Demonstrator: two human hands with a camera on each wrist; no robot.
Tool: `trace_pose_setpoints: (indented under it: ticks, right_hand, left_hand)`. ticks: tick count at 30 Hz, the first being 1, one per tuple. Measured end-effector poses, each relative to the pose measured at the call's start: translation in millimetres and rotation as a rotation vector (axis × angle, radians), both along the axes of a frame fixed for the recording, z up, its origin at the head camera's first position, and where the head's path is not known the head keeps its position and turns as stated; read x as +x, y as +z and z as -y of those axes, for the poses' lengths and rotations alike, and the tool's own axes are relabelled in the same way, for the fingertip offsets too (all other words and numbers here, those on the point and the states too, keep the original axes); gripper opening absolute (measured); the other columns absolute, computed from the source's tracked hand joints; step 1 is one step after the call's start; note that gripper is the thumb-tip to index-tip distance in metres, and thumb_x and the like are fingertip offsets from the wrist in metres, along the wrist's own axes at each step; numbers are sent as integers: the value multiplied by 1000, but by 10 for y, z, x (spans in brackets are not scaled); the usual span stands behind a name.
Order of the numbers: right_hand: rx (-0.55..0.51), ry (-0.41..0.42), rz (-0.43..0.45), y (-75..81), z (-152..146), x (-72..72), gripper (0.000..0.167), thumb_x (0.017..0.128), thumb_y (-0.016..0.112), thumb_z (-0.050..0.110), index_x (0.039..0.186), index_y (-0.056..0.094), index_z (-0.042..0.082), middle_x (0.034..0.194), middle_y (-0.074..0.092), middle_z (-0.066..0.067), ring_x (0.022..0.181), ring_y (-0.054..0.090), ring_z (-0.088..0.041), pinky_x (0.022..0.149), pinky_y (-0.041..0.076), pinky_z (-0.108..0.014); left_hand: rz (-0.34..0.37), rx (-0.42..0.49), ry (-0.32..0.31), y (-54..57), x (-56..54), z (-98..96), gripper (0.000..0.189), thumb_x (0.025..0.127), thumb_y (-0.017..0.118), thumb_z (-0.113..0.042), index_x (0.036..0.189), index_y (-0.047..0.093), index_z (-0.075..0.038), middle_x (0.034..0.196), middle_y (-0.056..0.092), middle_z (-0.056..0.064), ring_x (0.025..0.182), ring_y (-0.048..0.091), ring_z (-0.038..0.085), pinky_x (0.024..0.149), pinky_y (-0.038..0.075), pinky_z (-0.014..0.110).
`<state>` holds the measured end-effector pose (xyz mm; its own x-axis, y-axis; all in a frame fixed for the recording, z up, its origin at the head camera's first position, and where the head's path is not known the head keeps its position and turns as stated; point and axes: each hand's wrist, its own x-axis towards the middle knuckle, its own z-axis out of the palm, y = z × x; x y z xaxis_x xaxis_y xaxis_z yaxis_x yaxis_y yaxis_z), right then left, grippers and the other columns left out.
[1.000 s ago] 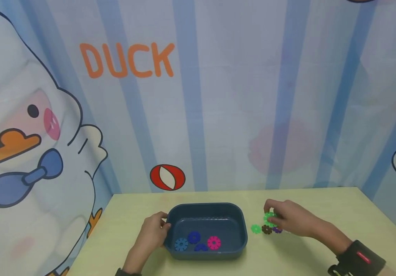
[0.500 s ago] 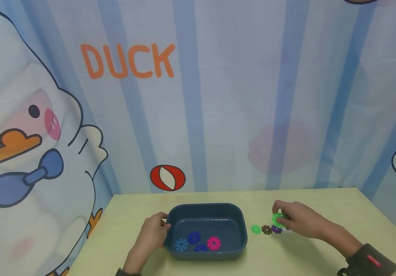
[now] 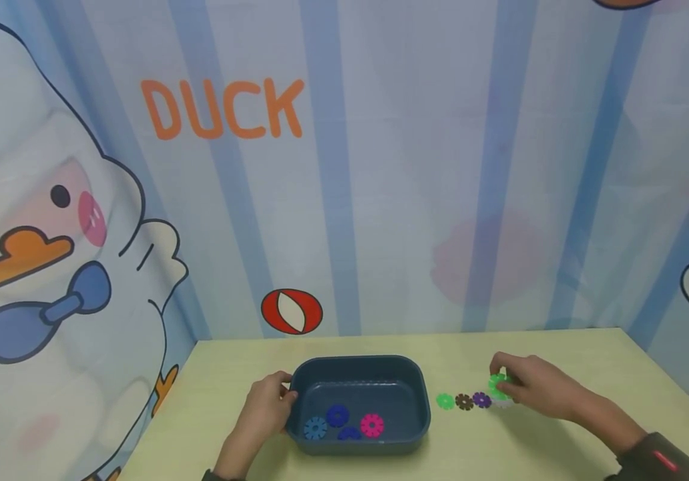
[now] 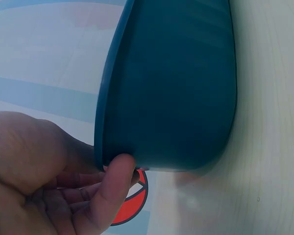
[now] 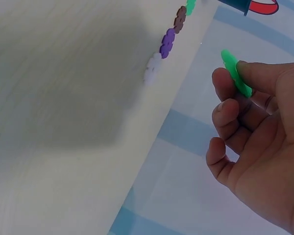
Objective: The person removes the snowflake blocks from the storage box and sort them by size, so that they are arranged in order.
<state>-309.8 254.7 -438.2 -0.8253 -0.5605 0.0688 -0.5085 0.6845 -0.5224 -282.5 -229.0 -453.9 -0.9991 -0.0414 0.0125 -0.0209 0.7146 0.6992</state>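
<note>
My right hand (image 3: pixel 539 387) pinches a green notched plastic disc (image 3: pixel 498 385) between thumb and fingertips, raised above the table. In the right wrist view, that green disc (image 5: pixel 235 73) is edge-on. Below it lies a row of similar discs: a green disc (image 3: pixel 445 401), a brown disc (image 3: pixel 464 401), a purple disc (image 3: pixel 481 399) and a white disc (image 5: pixel 153 67), which my hand partly covers in the head view. My left hand (image 3: pixel 266 404) grips the left side of a dark blue plastic bin (image 3: pixel 359 446) at its rim. Inside are several discs, blue ones and a pink disc (image 3: pixel 372 425).
The pale yellow table (image 3: pixel 236 354) reaches back to a striped curtain (image 3: pixel 404 200) printed with a duck and letters. The bin stands left of the row of discs, close to the green one.
My right hand has moved to the right with the green disc, from above the brown disc to above the white one. My left hand and the bin stay in place.
</note>
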Motion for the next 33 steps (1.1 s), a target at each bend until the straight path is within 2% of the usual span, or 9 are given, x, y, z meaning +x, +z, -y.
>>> trace_pose_setpoints:
  ticks: [14,21,27,33]
  right_hand:
    - [-3,-82,33,-157,-304,-49,12,106,65,16,117,62,11,69,56,6,56,43,-5,50,37,-23]
    - [-13,-97,55,-223,-398,-65,14,106,65,17,117,62,9,70,56,4,57,45,-6,49,39,-24]
    - [-46,-78,92,-309,-432,-80,12,106,65,16,116,62,8,67,56,4,56,44,-6,49,37,-24]
    - [-52,-107,128,-392,-449,-109,8,105,64,14,113,63,10,63,56,3,54,44,-6,48,35,-23]
  left_hand:
    - [-9,-15,4,28,18,-11,33,100,66,1,131,62,11,98,70,18,71,69,18,46,62,25]
    - [-5,-12,14,42,26,-17,33,100,66,1,132,62,11,99,70,18,73,69,18,46,62,25]
    - [-6,-7,12,54,38,-23,33,100,66,1,132,62,11,100,70,19,75,70,20,46,62,25]
    - [0,-13,12,41,35,-20,34,100,67,0,132,62,11,101,70,19,76,70,20,47,62,25]
